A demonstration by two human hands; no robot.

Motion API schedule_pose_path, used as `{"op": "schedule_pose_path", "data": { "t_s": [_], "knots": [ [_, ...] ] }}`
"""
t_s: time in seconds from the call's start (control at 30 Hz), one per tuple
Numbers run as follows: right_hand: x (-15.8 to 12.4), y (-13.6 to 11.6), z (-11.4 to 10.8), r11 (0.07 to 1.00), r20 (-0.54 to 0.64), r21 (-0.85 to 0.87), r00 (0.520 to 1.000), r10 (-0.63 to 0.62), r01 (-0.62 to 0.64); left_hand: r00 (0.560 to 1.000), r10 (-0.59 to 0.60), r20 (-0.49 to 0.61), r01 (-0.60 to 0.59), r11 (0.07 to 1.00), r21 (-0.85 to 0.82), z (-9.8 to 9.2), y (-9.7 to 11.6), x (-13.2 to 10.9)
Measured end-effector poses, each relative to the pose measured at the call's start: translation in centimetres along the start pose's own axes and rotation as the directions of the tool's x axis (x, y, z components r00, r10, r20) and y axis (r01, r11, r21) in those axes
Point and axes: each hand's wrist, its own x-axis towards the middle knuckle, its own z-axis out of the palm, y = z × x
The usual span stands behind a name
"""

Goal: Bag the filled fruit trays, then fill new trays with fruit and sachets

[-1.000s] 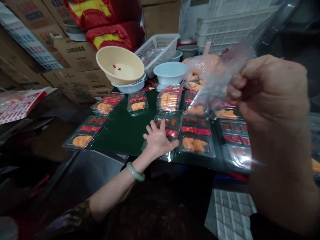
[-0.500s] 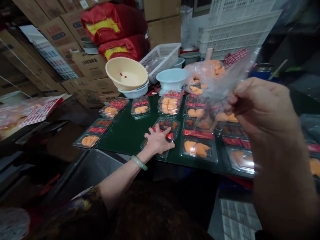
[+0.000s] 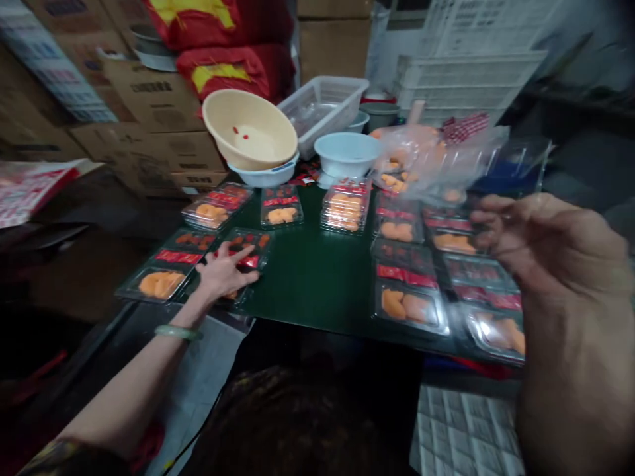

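Note:
My left hand (image 3: 221, 272), a pale green bangle at its wrist, lies with fingers spread on a clear food pack (image 3: 253, 248). Inside that pack are dark reddish pieces and a red sachet. Touching its left side is another pack (image 3: 161, 284) with orange pieces. My right hand (image 3: 501, 228) is raised at the right above the packs, fingers curled and blurred. A clear ridged plastic lid (image 3: 520, 155) appears at its fingers; the grip is partly hidden. Below this hand lie packs (image 3: 411, 307) with orange pieces and red sachets.
Further packs (image 3: 344, 211) stand on the dark green table (image 3: 312, 284). Behind them are a cream basin (image 3: 258, 132), a light blue basin (image 3: 347, 155) and a white crate (image 3: 327, 106). Cardboard boxes (image 3: 163, 99) and red bundles (image 3: 233, 73) rise at the back left.
My left hand has slid left with the pack beneath it, up against the leftmost pack. The clear plastic at my right hand has swung away from the table's middle toward the right.

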Motion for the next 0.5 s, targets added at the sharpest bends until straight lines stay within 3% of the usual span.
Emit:
{"op": "schedule_pose_path", "data": {
  "t_s": [0.1,0.2,0.23,0.27,0.3,0.33,0.37,0.4,0.43,0.47,0.5],
  "knots": [
    [0.0,-1.3,-0.9,0.989,-0.034,0.111,0.994,0.102,-0.098,0.999,-0.015,-0.032,0.014,1.0,-0.023,-0.7,-0.1,1.1],
    [-1.7,-1.2,-1.1,0.983,-0.041,0.083,0.985,0.168,-0.164,0.974,-0.031,-0.225,-0.033,0.961,-0.275,-2.2,3.1,-0.2],
    [-2.7,-0.7,-0.8,0.974,-0.013,0.085,0.978,0.21,-0.209,0.973,-0.036,-0.227,-0.079,0.875,-0.477,-2.6,5.0,-1.1],
    [-3.7,-0.1,-0.2,0.958,0.039,0.09,0.962,0.269,-0.272,0.988,-0.02,-0.151,-0.096,0.685,-0.723,-3.0,7.0,-2.0],
    [-4.8,0.6,0.4,0.932,0.111,0.094,0.934,0.339,-0.35,0.998,0.053,-0.022,-0.042,0.413,-0.91,-3.2,9.2,-3.0],
    [-5.8,1.4,1.2,0.9,0.196,0.098,0.895,0.402,-0.426,0.976,0.181,0.118,0.093,0.141,-0.986,-3.2,11.3,-4.0],
    [-6.8,2.2,1.9,0.862,0.277,0.088,0.843,0.46,-0.499,0.908,0.344,0.237,0.272,-0.056,-0.961,-3.0,13.2,-4.9],
    [-7.7,3.1,2.4,0.836,0.333,0.074,0.803,0.493,-0.544,0.84,0.445,0.312,0.421,-0.172,-0.89,-2.7,14.7,-5.5],
    [-8.4,4.0,2.7,0.838,0.358,0.05,0.793,0.493,-0.544,0.795,0.507,0.334,0.502,-0.24,-0.831,-2.2,15.8,-6.0],
    [-8.9,4.9,2.7,0.865,0.348,-0.022,0.807,0.477,-0.502,0.764,0.548,0.341,0.547,-0.269,-0.793,-1.8,16.3,-6.3],
    [-9.2,5.9,2.4,0.902,0.287,-0.145,0.855,0.431,-0.406,0.757,0.556,0.342,0.557,-0.277,-0.783,-1.4,16.4,-6.2]
  ]
}}
